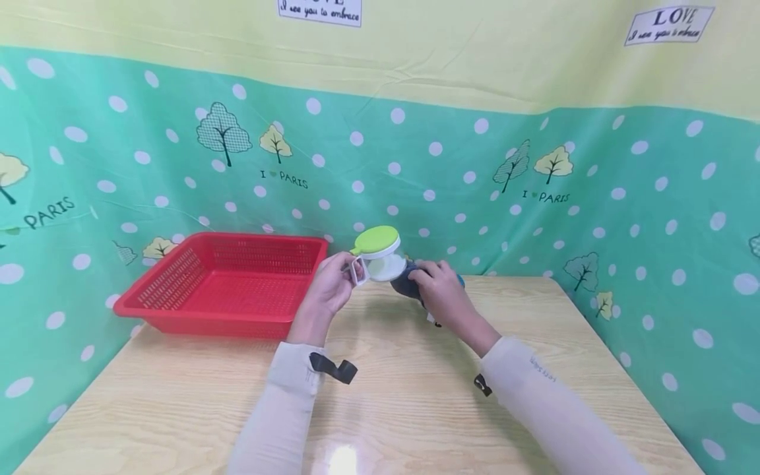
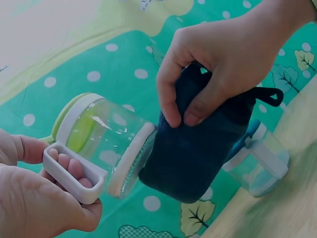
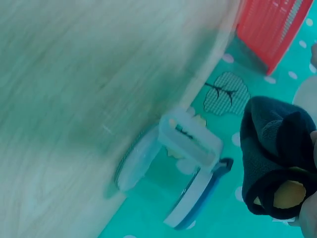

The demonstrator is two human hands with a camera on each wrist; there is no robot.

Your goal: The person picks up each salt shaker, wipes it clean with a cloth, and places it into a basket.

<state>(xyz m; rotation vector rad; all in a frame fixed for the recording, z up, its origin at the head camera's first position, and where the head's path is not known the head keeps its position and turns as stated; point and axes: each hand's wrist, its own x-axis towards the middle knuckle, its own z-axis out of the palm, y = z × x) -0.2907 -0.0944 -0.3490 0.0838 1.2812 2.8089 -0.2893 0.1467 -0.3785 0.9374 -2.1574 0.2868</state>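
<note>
My left hand (image 1: 331,285) grips the white handle (image 2: 74,173) of a clear jar (image 2: 110,131) with a green lid (image 1: 377,240), held up above the table. In the left wrist view, the jar lies tilted with its base to the right. A folded dark navy cloth (image 2: 193,148) with a small hanging loop is pinched between thumb and fingers of my right hand (image 1: 444,293). The cloth's edge is right at the jar's base. Behind the cloth, a second clear jar (image 2: 262,161) with a blue lid and white handle stands on the table, mostly hidden in the head view.
A red plastic basket (image 1: 220,324) with perforated sides stands at the back left, close to my left hand. The wooden table (image 1: 392,389) ends at a green dotted curtain (image 1: 368,152) at the back and sides. Black straps (image 1: 332,367) hang at my sleeves.
</note>
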